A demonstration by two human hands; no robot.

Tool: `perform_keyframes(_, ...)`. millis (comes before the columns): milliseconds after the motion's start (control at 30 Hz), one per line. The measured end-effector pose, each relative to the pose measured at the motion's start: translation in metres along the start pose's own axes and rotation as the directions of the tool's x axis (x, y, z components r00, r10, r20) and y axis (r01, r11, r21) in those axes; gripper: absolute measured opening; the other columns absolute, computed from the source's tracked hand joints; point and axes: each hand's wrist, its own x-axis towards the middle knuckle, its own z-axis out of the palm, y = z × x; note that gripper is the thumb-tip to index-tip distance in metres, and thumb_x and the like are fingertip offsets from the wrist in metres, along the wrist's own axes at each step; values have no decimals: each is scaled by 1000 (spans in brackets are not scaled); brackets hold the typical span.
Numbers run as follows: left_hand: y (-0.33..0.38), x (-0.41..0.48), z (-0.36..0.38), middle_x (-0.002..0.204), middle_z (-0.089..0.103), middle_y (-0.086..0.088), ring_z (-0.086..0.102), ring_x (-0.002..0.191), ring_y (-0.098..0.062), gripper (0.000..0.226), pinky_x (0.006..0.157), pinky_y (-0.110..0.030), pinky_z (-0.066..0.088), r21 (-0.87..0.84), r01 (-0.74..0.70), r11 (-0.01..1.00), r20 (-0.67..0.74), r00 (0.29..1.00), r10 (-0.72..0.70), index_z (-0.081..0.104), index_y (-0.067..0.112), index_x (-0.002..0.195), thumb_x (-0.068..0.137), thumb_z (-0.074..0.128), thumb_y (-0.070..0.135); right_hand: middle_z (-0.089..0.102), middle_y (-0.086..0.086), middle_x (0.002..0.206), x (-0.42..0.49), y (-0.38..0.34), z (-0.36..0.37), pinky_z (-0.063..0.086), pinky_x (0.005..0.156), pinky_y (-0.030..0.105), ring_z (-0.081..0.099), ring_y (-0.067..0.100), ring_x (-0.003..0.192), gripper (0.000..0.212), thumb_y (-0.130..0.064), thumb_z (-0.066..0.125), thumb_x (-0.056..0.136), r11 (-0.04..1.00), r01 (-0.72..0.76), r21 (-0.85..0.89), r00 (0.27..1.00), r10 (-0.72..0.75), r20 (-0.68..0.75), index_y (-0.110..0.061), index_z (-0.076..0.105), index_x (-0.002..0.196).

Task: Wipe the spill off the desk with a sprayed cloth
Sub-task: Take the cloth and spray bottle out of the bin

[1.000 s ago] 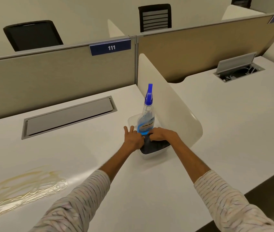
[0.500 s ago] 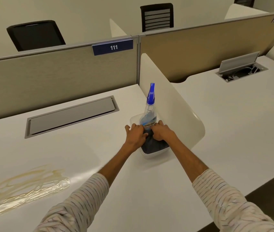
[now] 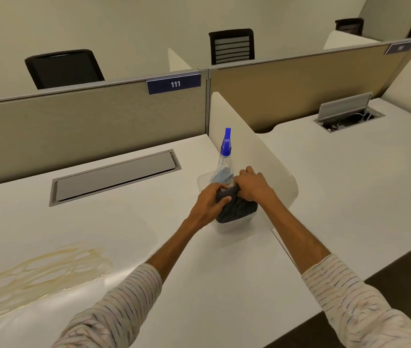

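Note:
A clear plastic bin [image 3: 227,226] stands on the white desk [image 3: 129,229] against a curved side divider. In it lies a dark grey cloth [image 3: 237,209], and behind the cloth stands a clear spray bottle [image 3: 225,156] with a blue nozzle. My left hand [image 3: 208,203] and my right hand [image 3: 252,184] both grip the cloth's upper edge, which is bunched and raised between them. A yellowish wet spill [image 3: 39,275] spreads over the desk at the near left.
A closed grey cable hatch [image 3: 114,175] is set into the desk behind the spill. The curved white divider [image 3: 257,151] rises right of the bin. Beige partitions with a "111" sign [image 3: 174,83] close the back. An open cable hatch [image 3: 347,116] sits on the neighbouring desk.
Both hands have closed on the cloth's top edge and lifted it a little out of the bin. The camera view has shifted slightly.

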Motion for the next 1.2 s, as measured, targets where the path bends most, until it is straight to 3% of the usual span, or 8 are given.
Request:
perform_keyframes(333, 49, -20, -26, 119, 63, -16, 58, 107, -21, 38, 99, -34, 48, -84, -139, 987, -90, 987, 131, 60, 5, 127, 95, 61, 24, 53, 11, 123, -39, -1, -65, 40, 100, 39, 45, 26, 117, 29, -31, 62, 91, 989, -91, 117, 989, 104, -103, -16, 63, 115)
perform_keyframes(467, 73, -21, -45, 116, 65, -18, 61, 104, -23, 35, 92, -25, 49, -156, -229, 961, -226, 955, 191, 60, 0, 125, 93, 63, 15, 53, 11, 125, -48, -3, -101, 35, 104, 43, 42, 28, 122, 28, -28, 62, 90, 994, -70, 88, 979, 85, -188, -17, 62, 116)
perform_keyframes(600, 83, -28, -74, 113, 66, -3, 64, 99, -10, 40, 91, -25, 55, -315, -227, 922, -329, 937, 118, 60, 3, 126, 90, 68, 17, 57, 8, 117, -54, -16, -129, 28, 103, 45, 44, 25, 114, 16, -29, 60, 92, 984, 31, 177, 973, 10, -230, -22, 58, 105)
perform_keyframes(767, 50, -42, -112, 111, 66, -3, 64, 108, -22, 68, 80, -24, 58, -451, 30, 892, -107, 990, -88, 58, 11, 122, 71, 78, 51, 61, 7, 116, -50, -47, -135, 42, 97, 38, 50, 16, 95, 25, -30, 58, 94, 889, 166, 428, 985, -125, -122, -20, 55, 117)
perform_keyframes(867, 19, -51, -122, 108, 65, -6, 67, 96, -21, 49, 87, -36, 58, -453, 186, 872, -12, 977, -215, 56, 11, 123, 81, 76, 24, 61, 9, 119, -44, -68, -127, 43, 86, 27, 52, 16, 96, 28, -27, 57, 95, 807, 214, 551, 976, -193, -97, -14, 58, 120)
perform_keyframes(933, 7, -60, -124, 110, 67, -14, 71, 86, -24, 75, 94, -43, 56, -572, 234, 786, 28, 963, -267, 57, 5, 119, 60, 90, 37, 62, 10, 120, -38, -82, -118, 42, 86, 26, 53, 17, 98, 29, -27, 57, 95, 769, 233, 596, 971, -220, -96, -12, 59, 121)
perform_keyframes(1033, -12, -69, -123, 114, 62, -6, 64, 98, -22, 127, 91, -39, 55, -605, 275, 747, 39, 947, -318, 52, 11, 124, 17, 87, 70, 61, 11, 122, -27, -100, -101, 42, 91, 28, 56, 24, 108, 32, -28, 56, 96, 719, 223, 658, 974, -193, -119, -11, 58, 123)
perform_keyframes(1200, -45, -83, -118, 113, 67, 1, 68, 101, -21, 89, 69, -26, 59, -675, 373, 637, 168, 918, -360, 55, 29, 114, 39, 89, 62, 59, 10, 128, -10, -124, -66, 44, 99, 34, 55, 25, 116, 34, -30, 60, 93, 536, 120, 835, 993, -62, -103, -12, 59, 122)
